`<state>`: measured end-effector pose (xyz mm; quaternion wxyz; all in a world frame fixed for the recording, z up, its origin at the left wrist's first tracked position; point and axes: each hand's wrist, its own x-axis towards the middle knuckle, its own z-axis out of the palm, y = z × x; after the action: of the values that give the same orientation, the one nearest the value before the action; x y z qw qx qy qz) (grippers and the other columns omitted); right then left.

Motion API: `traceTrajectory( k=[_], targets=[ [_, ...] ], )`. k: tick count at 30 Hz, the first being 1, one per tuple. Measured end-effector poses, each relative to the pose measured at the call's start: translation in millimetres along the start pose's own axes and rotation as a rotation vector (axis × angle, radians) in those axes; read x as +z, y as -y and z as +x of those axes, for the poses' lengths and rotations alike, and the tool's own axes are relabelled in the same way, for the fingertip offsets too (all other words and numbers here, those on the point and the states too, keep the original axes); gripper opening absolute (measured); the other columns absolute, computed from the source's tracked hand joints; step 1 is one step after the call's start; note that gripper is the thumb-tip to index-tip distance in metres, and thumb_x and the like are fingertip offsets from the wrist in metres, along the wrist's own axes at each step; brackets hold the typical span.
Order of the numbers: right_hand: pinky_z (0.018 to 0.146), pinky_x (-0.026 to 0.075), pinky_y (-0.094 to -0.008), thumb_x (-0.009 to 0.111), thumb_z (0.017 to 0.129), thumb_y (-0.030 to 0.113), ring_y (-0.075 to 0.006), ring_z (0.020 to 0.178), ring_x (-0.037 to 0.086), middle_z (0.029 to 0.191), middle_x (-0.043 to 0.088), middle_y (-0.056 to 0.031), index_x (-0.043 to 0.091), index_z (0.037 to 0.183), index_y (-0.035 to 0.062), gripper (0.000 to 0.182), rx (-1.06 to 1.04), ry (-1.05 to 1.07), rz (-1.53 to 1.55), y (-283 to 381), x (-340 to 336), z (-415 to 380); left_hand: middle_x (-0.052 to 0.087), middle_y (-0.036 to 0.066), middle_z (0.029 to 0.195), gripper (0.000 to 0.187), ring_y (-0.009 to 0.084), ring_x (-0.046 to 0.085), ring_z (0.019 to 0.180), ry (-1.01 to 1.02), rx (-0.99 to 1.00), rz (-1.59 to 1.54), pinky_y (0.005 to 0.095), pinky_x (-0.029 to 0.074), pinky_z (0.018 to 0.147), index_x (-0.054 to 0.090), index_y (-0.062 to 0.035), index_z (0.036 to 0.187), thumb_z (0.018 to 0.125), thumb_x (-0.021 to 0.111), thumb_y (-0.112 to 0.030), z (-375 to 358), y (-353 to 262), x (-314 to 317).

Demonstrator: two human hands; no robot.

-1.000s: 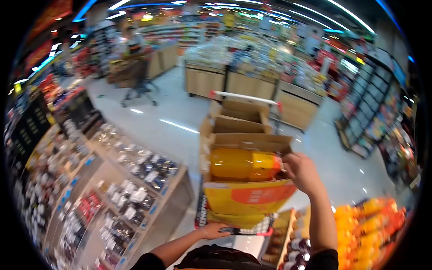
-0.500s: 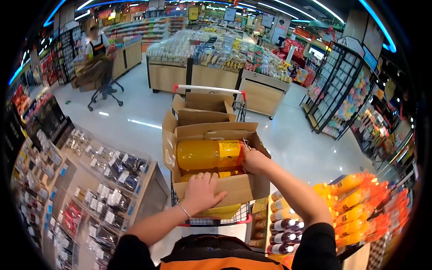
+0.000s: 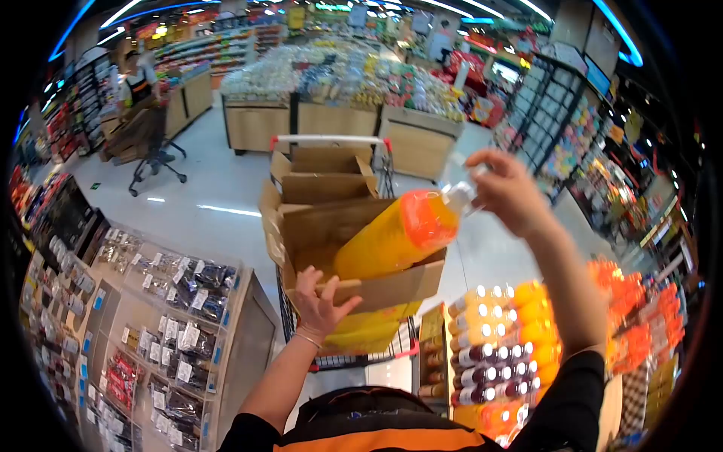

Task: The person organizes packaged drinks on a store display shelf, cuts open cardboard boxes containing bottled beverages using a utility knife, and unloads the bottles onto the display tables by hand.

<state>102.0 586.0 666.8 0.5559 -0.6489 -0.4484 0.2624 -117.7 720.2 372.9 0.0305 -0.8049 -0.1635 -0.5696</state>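
A large bottle of orange drink [image 3: 380, 242] with a red-orange band and a white cap leans up out of an open cardboard box [image 3: 395, 290]. My right hand [image 3: 510, 194] is closed at the cap end, slightly blurred, and holds the bottle tilted with its base still inside the box. My left hand [image 3: 322, 305] lies over the box's near edge, fingers hooked on the cardboard and thumb apart. The box rests in a shopping cart [image 3: 329, 139], in front of other open cardboard [image 3: 331, 187]. The bottle's base is partly hidden by the near wall.
To the right, a display of bottled drinks [image 3: 489, 361] stands close to my right arm. A shelf unit of packaged goods [image 3: 181, 301] is at the left. Ahead stand wooden counters [image 3: 335, 120] piled with packages. A person [image 3: 139, 87] is beside a trolley [image 3: 154, 139] at the far left.
My right hand has lifted the bottle's cap end up and to the right, so the bottle, which lay flat in the box, is now tilted. My left hand stays at the box edge.
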Motion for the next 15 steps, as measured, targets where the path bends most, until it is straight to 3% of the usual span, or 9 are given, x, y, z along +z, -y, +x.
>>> traceTrajectory(
  k=[1,3,5,7,8,9,11,14,15],
  targets=[
    [0.056,0.047,-0.0205,0.058,0.085,0.010,-0.0070,0.060,0.053,0.078,0.054,-0.0006,0.055,0.102,0.0070,0.017,0.005,-0.006,0.008,17.4,-8.5,-18.8,0.035,0.016,0.122,0.071,0.0384,0.044,0.107,-0.044,-0.048,-0.009,0.0487,0.040,0.093,0.045,-0.0137,0.118,0.063,0.081,-0.040,4.4,-5.0,-0.4],
    [0.053,0.045,-0.0192,0.059,0.085,0.010,-0.0043,0.056,0.051,0.068,0.052,0.0021,0.056,0.100,0.0065,0.015,-0.095,-0.088,-0.066,37.6,-28.8,-58.7,0.044,0.015,0.116,0.081,0.0372,0.043,0.111,0.012,-0.121,-0.001,0.0470,0.038,0.093,0.041,-0.0120,0.124,0.061,0.079,-0.044,10.8,-8.4,-6.9],
    [0.047,0.042,-0.0196,0.057,0.086,0.010,-0.0056,0.045,0.046,0.059,0.049,0.0028,0.055,0.099,0.0042,0.014,-0.108,-0.286,-0.032,44.8,-65.1,-92.1,0.052,0.013,0.108,0.079,0.0319,0.048,0.107,0.175,-0.177,-0.004,0.0455,0.040,0.089,0.045,-0.0114,0.125,0.061,0.079,-0.041,21.9,-14.9,-11.2],
    [0.046,0.038,-0.0185,0.059,0.085,0.011,-0.0065,0.045,0.045,0.059,0.049,0.0016,0.055,0.099,0.0037,0.017,-0.146,-0.389,-0.041,56.5,-106.7,-131.0,0.059,0.008,0.096,0.066,0.0261,0.053,0.097,0.496,-0.377,0.076,0.0429,0.039,0.088,0.056,-0.0121,0.115,0.061,0.076,-0.044,25.4,-15.2,-16.4],
    [0.049,0.039,-0.0193,0.058,0.086,0.015,-0.0064,0.047,0.043,0.062,0.046,0.0011,0.053,0.099,0.0026,0.019,-0.211,-0.489,-0.157,69.2,-102.7,-153.8,0.061,0.008,0.089,0.055,0.0255,0.056,0.085,0.473,-0.258,0.065,0.0413,0.041,0.081,0.061,-0.0103,0.105,0.061,0.077,-0.039,24.4,-9.3,-13.5],
    [0.051,0.040,-0.0202,0.058,0.087,0.019,-0.0062,0.049,0.040,0.066,0.043,0.0006,0.051,0.100,0.0015,0.022,-0.270,-0.582,-0.277,86.1,-95.1,-173.0,0.061,0.009,0.088,0.052,0.0268,0.057,0.083,0.397,-0.186,0.107,0.0405,0.042,0.081,0.061,-0.0093,0.105,0.064,0.076,-0.038,20.4,-7.1,-11.0],
    [0.048,0.035,-0.0209,0.058,0.087,0.018,-0.0056,0.049,0.038,0.067,0.042,0.0023,0.051,0.106,0.0003,0.027,-0.336,-0.628,-0.306,117.2,-148.8,-223.6,0.062,0.011,0.093,0.051,0.0291,0.058,0.089,0.459,-0.197,0.144,0.0403,0.043,0.081,0.060,-0.0080,0.106,0.068,0.073,-0.039,16.7,-7.6,-9.4],
    [0.041,0.031,-0.0160,0.061,0.082,0.005,-0.0031,0.045,0.037,0.060,0.045,0.0023,0.057,0.086,0.0041,0.006,-0.299,-0.750,-0.140,123.6,-121.5,-252.5,0.062,0.012,0.100,0.049,0.0313,0.058,0.095,0.487,-0.155,0.180,0.0408,0.043,0.084,0.059,-0.0074,0.109,0.074,0.069,-0.041,12.0,-7.5,-6.9],
    [0.042,0.031,-0.0171,0.060,0.083,0.008,-0.0033,0.046,0.037,0.061,0.044,0.0030,0.056,0.091,0.0033,0.010,-0.221,-0.724,-0.233,123.5,-146.9,-281.0,0.062,0.013,0.102,0.049,0.0319,0.057,0.097,0.511,-0.192,0.208,0.0411,0.043,0.084,0.058,-0.0077,0.110,0.076,0.067,-0.041,12.0,-8.1,-7.4]
  ],
)
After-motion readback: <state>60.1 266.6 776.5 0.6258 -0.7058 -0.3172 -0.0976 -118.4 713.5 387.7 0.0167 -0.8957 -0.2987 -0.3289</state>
